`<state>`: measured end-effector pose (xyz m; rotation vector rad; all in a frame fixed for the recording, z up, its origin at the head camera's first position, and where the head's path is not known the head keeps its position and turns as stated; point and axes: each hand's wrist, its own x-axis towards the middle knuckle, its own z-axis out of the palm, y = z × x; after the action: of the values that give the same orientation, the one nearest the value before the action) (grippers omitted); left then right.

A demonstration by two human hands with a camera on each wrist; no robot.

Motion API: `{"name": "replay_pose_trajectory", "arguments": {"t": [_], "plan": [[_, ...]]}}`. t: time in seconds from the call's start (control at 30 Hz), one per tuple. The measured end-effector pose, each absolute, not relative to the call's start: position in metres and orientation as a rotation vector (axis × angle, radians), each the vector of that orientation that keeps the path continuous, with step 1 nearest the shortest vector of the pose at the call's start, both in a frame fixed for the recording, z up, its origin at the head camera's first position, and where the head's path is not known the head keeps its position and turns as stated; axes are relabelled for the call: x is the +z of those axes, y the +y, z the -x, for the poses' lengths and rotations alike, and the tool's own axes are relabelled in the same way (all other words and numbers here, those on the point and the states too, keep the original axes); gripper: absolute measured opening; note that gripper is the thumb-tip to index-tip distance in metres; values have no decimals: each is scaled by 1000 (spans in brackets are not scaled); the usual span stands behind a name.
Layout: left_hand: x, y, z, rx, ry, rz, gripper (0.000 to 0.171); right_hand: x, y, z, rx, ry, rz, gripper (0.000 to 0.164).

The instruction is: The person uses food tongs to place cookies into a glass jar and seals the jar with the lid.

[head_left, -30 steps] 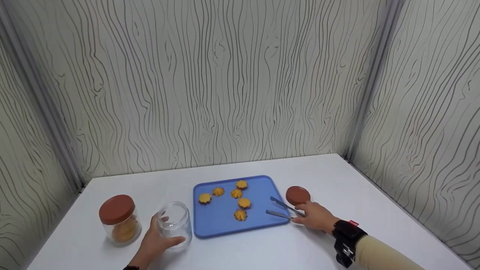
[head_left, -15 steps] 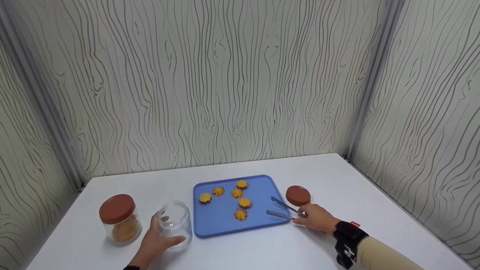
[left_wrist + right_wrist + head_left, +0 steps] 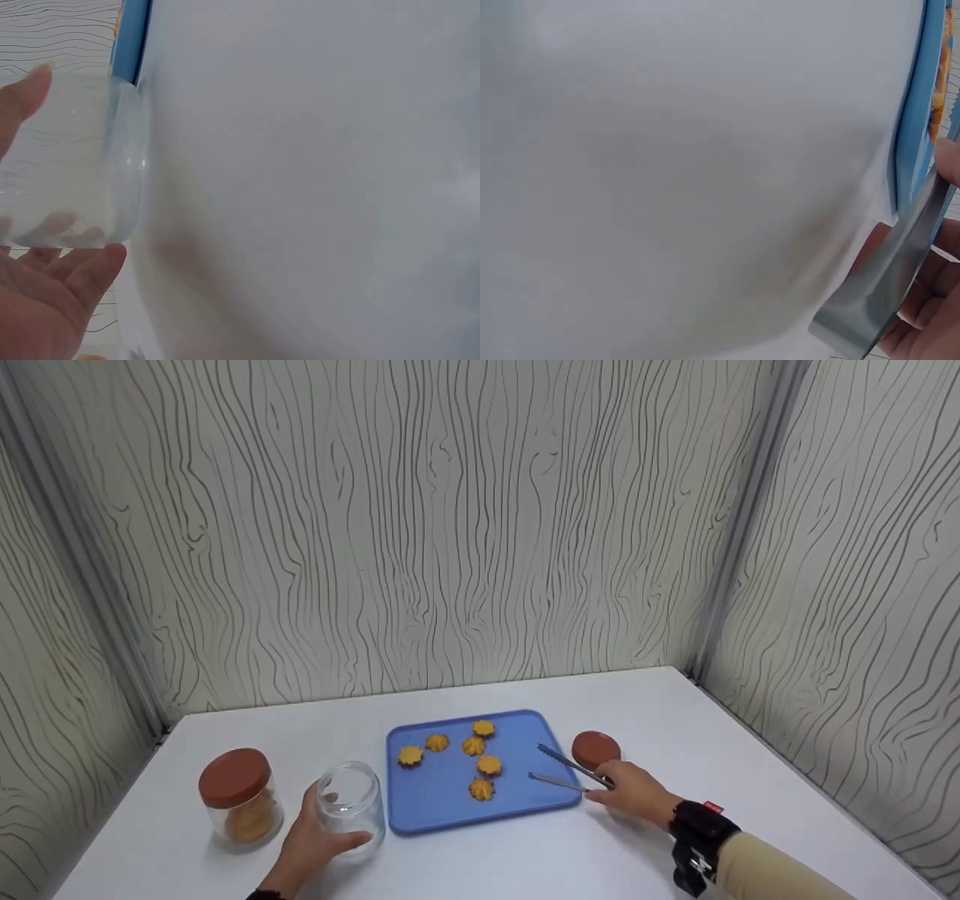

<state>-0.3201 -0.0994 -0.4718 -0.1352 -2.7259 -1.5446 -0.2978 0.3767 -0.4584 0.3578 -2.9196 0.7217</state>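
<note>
Metal, clear gloss and matt plastic on a smooth white counter [image 3: 465, 874].
The tongs [image 3: 886, 276] are grey metal, smooth with a satin sheen, toothed at the tips; the open jar [image 3: 351, 808] is clear, smooth and glossy, glass or plastic cannot be told; the lidded jar [image 3: 218, 818] has the same clear gloss; both lids [image 3: 596, 750] look like matt plastic; the tray [image 3: 435, 810] is smooth plastic with a faint sheen; the cakes [image 3: 481, 789] are ridged; the panels [image 3: 480, 525] carry a wood-grain print; the posts [image 3: 743, 521] look like dull metal; the sleeve [image 3: 772, 870] is matt cloth.
</note>
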Motion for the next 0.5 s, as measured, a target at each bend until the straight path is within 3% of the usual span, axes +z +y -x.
{"name": "replay_pose_trajectory", "arguments": {"t": [0.5], "plan": [[-471,-95,324,-1607,-2756,42,121,-449,335,311,676,-2897,-337,27]]}}
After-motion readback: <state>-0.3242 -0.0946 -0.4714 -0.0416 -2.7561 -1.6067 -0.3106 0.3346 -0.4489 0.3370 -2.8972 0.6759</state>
